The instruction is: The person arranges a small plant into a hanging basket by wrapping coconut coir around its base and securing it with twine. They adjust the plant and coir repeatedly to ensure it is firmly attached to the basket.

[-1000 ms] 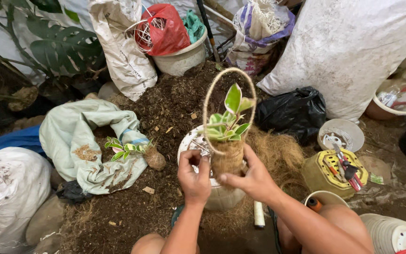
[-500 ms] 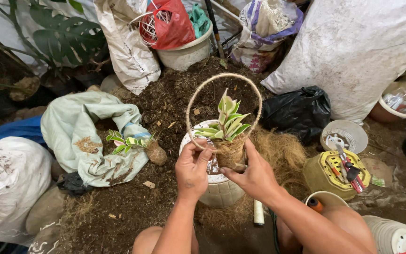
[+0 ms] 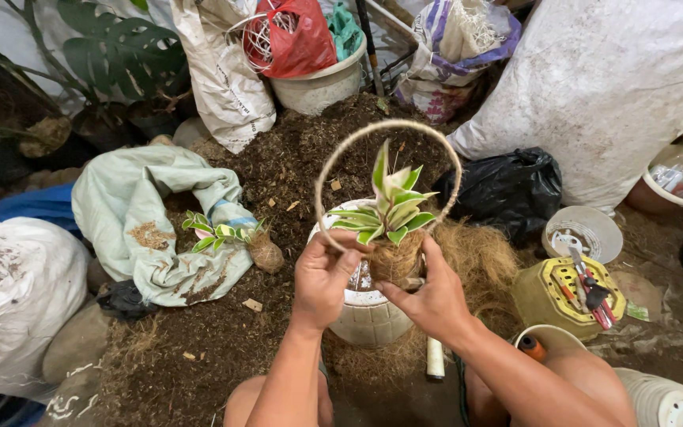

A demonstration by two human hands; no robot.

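Two hands hold a small plant (image 3: 393,207) with a coir-wrapped root ball (image 3: 394,259) over a white pot (image 3: 365,312)

Left hand (image 3: 322,277) pinches the twine hoop (image 3: 340,158); right hand (image 3: 434,294) grips the ball, seemingly from beneath; keeping the wrap tight and plant upright looks wise

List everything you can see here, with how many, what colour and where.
plant ball: one, brown fibre with green-and-cream leaves, centre, held in both hands
twine hoop: one, tan, arching over the plant
white pot: one, under the hands
second plant: one, green, lying on pale green sack
soil heap: dark brown, centre
red bag: one, top
black bag: one, right of centre
yellow box: one, right, holding tools
white sacks: several, around the edges
left hand: on hoop
right hand: on ball
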